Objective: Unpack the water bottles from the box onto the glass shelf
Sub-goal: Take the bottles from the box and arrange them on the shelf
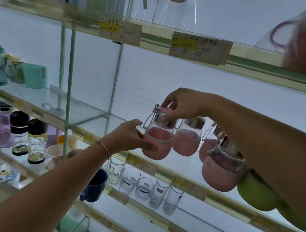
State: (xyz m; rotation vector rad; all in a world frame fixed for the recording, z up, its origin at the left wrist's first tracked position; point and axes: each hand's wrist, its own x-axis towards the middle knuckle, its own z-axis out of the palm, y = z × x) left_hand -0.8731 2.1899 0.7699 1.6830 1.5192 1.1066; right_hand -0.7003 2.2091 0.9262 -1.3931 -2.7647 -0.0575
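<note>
In the middle of the frame, the left grip holds a pink water bottle low down. The right grip pinches its lid. Another pink bottle stands just right.

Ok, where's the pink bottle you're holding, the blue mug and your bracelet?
pink bottle (162, 149): head view, on its pink sleeve.
blue mug (95, 185): head view, on its side wall.
bracelet (106, 147): head view, on the band across the wrist.

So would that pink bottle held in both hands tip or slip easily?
Probably not slippery: the left hand grips the pink bottle by its soft-looking sleeve. Its clear upper part looks like glass, so likely fragile. The rounded bottom may wobble on the glass shelf, perhaps why the right hand steadies the lid.
</note>
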